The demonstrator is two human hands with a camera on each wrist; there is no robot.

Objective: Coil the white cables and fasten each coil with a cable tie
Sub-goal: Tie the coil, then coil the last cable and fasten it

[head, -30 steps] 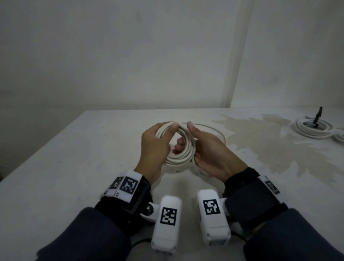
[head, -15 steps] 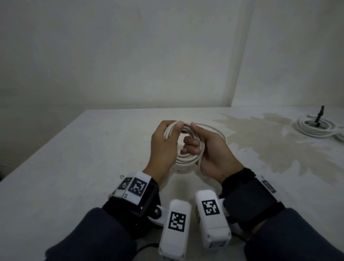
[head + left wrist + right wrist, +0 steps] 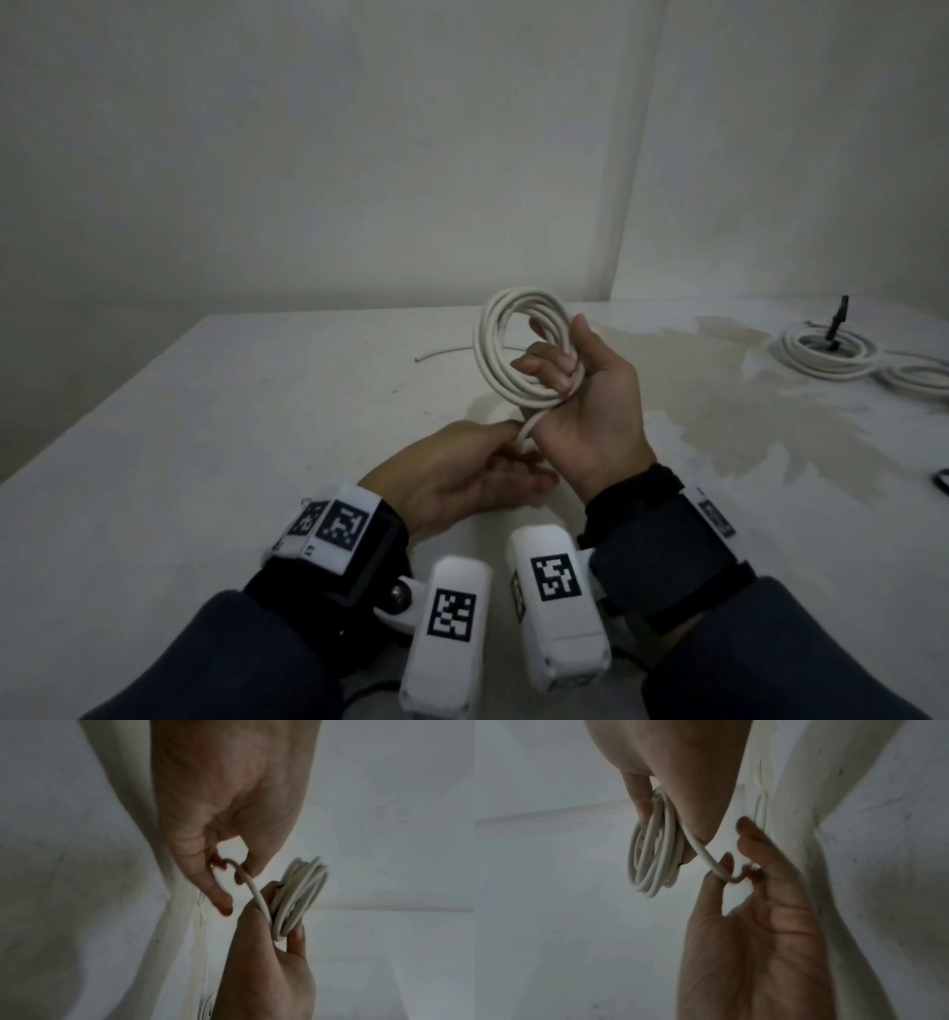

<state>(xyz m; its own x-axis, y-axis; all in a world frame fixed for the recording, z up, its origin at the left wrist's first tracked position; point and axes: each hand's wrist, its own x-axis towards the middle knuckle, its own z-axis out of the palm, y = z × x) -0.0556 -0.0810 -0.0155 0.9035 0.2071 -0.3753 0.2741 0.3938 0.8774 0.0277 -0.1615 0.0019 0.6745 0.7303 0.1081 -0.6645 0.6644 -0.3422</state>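
Note:
My right hand (image 3: 562,362) holds a white cable coil (image 3: 500,354) upright above the table, fingers curled through its loops. From the bottom of the coil a loose tail of cable (image 3: 529,429) runs down to my left hand (image 3: 516,447), which pinches it just below the right palm. In the left wrist view the left hand's fingertips (image 3: 253,871) pinch the tail's end next to the coil (image 3: 295,898). The right wrist view shows the coil (image 3: 654,850) edge-on and the tail (image 3: 707,858) curving to the left hand (image 3: 734,876).
Two more white coils lie at the table's back right (image 3: 827,349) (image 3: 919,377), the nearer one with a black tie (image 3: 840,318) sticking up. A thin cable end (image 3: 447,352) lies behind the held coil. A dark object (image 3: 942,483) shows at the right edge.
My right hand has raised the coil and turned it upright. My left hand has let go of the loops, dropped toward me and taken the loose tail.

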